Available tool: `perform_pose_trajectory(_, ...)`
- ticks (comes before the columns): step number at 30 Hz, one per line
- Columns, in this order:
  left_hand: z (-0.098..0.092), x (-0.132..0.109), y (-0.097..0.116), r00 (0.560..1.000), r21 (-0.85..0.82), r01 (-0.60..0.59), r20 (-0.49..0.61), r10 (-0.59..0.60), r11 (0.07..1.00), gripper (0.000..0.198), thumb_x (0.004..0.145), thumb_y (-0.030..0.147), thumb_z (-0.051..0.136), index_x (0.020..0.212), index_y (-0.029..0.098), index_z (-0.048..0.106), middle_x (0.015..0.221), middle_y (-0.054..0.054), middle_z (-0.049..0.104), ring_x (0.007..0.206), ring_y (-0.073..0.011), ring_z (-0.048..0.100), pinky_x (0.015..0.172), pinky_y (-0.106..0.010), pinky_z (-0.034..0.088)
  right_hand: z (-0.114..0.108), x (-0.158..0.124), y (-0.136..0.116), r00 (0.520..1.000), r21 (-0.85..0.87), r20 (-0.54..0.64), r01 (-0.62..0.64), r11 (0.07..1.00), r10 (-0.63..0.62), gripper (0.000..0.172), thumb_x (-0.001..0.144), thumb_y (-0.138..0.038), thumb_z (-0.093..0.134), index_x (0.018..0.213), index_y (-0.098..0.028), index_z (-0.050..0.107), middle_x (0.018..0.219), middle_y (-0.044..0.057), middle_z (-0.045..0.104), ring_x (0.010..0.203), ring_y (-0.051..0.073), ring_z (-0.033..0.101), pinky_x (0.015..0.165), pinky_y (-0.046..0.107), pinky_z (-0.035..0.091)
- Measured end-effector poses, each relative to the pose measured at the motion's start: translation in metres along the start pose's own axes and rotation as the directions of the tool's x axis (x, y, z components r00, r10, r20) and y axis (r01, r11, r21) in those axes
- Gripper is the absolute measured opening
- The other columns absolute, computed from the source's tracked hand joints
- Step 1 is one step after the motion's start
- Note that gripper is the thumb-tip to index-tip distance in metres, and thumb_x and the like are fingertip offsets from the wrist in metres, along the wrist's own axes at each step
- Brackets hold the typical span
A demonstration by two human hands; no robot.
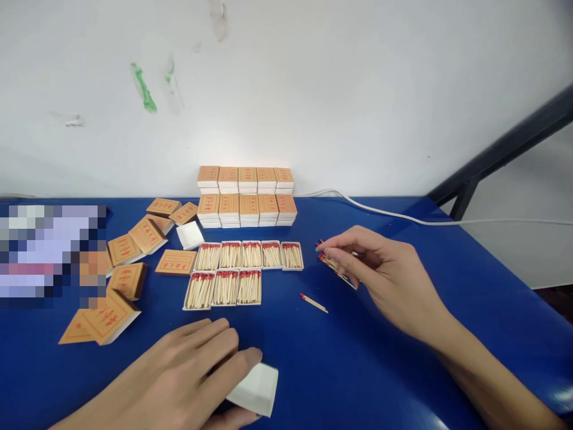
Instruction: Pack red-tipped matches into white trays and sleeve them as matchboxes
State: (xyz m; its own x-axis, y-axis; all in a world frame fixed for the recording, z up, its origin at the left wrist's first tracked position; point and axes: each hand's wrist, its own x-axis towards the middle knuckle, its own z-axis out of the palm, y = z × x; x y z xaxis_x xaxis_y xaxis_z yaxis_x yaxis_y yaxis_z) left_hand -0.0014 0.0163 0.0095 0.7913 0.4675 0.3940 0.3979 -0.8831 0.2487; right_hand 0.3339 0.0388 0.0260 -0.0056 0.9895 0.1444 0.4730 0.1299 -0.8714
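My left hand (197,370) is closed around an empty white matchbox tray (257,385) near the front of the table, thumb below and fingers above. At the right, my right hand (380,269) pinches over a small bunch of red-tipped matches (335,270), partly hidden by the fingers. A couple of loose matches (314,303) lie on the table between the hands. Beyond them stand two rows of open trays filled with matches, a back row (253,255) and a shorter front row (224,288).
Stacked orange matchboxes (246,203) stand against the wall. Scattered orange matchboxes (129,248) and a white tray (189,235) lie to the left, by a pixelated patch. A white cable (385,212) crosses the back of the blue table (385,382).
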Motion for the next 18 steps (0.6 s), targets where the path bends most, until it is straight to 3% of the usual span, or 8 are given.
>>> perform_pose_trajectory(4,0.0,-0.003,-0.001,1.0,0.014,-0.013,0.013,0.013,1.0,0.039,0.129,0.045,0.04,0.135,0.024,0.072,0.104,-0.001,0.081,0.096,-0.0187,0.081,0.089,-0.03,0.063,0.005,-0.003,-0.006,0.973,0.208,0.194,-0.164,0.964,0.124,0.032,0.1,-0.054,0.088,0.096,-0.022,0.084,0.085,0.007,0.084,0.077,0.023,0.079,0.06,0.03,0.06)
perform_pose_trajectory(7,-0.001,-0.001,0.0,1.0,0.011,-0.017,0.018,0.016,1.0,0.037,0.129,0.045,0.043,0.134,0.024,0.072,0.103,0.0,0.081,0.094,-0.0174,0.081,0.089,-0.029,0.063,0.005,-0.004,-0.003,0.961,0.15,0.21,-0.212,0.966,0.179,0.03,0.097,-0.052,0.09,0.094,-0.022,0.085,0.075,0.004,0.08,0.065,0.02,0.074,0.054,0.029,0.054)
perform_pose_trajectory(11,-0.003,0.006,0.002,0.999,0.015,-0.009,-0.045,0.01,1.0,0.041,0.13,0.046,0.04,0.125,0.024,0.074,0.095,0.002,0.081,0.085,-0.0153,0.079,0.082,-0.029,0.06,-0.002,-0.003,0.002,0.968,-0.107,0.198,-0.136,0.985,0.155,0.022,0.101,-0.045,0.086,0.09,-0.026,0.086,0.075,0.0,0.077,0.066,0.017,0.066,0.059,0.03,0.048)
perform_pose_trajectory(18,-0.006,0.01,0.003,0.998,0.086,-0.022,-0.063,0.028,0.996,0.043,0.13,0.047,0.038,0.124,0.026,0.075,0.094,0.006,0.083,0.088,-0.0143,0.081,0.086,-0.03,0.058,-0.012,-0.004,-0.001,0.896,-0.29,0.43,0.017,0.957,0.114,0.031,0.112,-0.053,0.076,0.092,-0.029,0.079,0.08,-0.003,0.074,0.069,0.016,0.062,0.063,0.03,0.046)
